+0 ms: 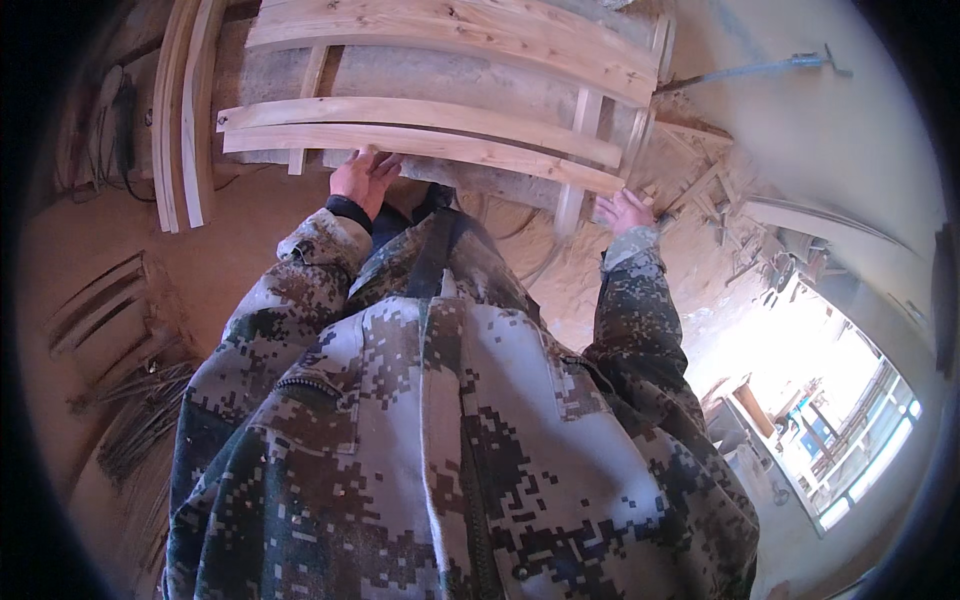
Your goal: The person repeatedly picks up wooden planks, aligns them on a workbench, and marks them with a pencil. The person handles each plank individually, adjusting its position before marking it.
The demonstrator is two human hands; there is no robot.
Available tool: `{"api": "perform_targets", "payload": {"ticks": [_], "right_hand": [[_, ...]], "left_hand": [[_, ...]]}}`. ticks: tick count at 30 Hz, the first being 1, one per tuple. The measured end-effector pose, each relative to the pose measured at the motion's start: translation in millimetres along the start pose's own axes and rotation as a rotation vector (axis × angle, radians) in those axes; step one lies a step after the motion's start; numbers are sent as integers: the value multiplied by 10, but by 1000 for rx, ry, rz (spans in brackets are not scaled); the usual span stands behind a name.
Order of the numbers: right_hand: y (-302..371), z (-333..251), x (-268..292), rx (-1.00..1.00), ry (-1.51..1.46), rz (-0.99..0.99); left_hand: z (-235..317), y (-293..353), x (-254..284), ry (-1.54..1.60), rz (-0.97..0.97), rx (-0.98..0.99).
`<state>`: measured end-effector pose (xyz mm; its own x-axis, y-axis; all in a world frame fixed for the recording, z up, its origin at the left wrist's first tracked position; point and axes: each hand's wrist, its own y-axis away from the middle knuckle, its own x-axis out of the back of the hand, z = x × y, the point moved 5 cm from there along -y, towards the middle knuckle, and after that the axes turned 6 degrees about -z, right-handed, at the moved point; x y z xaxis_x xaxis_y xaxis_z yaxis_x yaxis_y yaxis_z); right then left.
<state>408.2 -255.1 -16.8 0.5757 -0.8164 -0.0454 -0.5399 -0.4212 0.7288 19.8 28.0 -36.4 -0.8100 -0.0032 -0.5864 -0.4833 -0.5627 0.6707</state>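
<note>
A long, pale wooden strip [400,142] lies crosswise on the near side of a work surface [400,75]. My left hand [365,182] is closed on its near edge, left of the middle, with part of the fingers hidden. At the strip's right end, my right hand [625,210] grips the tip between thumb and fingers. Just beyond lies a second wooden strip [440,115], touching the first at the left and separated by a thin gap. Both strips rest over short crosspieces [585,110].
Wider boards [450,30] lie farther back. Upright wooden planks [185,120] stand at the left, near a dark cabled tool [124,120]. Offcuts [710,185] litter the floor at the right, and a blue bar clamp [770,68] is beyond. A bright opening [820,410] is lower right.
</note>
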Motion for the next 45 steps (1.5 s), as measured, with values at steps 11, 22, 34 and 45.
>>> {"api": "perform_targets", "payload": {"ticks": [11,22,34,45], "right_hand": [[85,144,21,136,-80,49],[-145,127,-54,52,-92,14],[-283,136,-15,-25,-107,3],[-292,120,260,-170,-105,27]], "left_hand": [[13,116,-31,96,-24,42],[30,109,-77,120,-2,-10],[110,95,43,117,-19,-143],[209,288,280,131,136,-180]]}}
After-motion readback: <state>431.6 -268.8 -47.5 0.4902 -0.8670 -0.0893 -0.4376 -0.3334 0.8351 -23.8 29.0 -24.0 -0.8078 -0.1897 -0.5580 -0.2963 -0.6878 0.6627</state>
